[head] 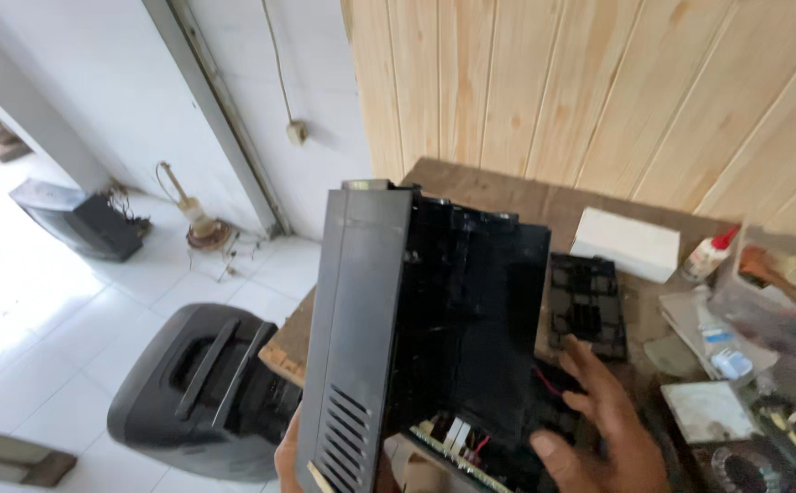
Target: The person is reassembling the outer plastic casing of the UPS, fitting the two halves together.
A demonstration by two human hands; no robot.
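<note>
A large black electronic device case [416,319], with a grey vented side panel, stands tilted up on the wooden workbench [507,196]. My left hand [286,456] grips its lower left edge from beneath, mostly hidden. My right hand [603,424] rests with fingers spread against the case's lower right corner, where a circuit board [457,447] with red wires shows. A black plastic panel [585,306] lies flat on the bench just beyond my right hand.
A white box [626,242], a glue bottle [708,254], and several small tools and parts clutter the bench's right side. A black portable speaker [202,393] sits on the white tiled floor to the left. Pine panelling backs the bench.
</note>
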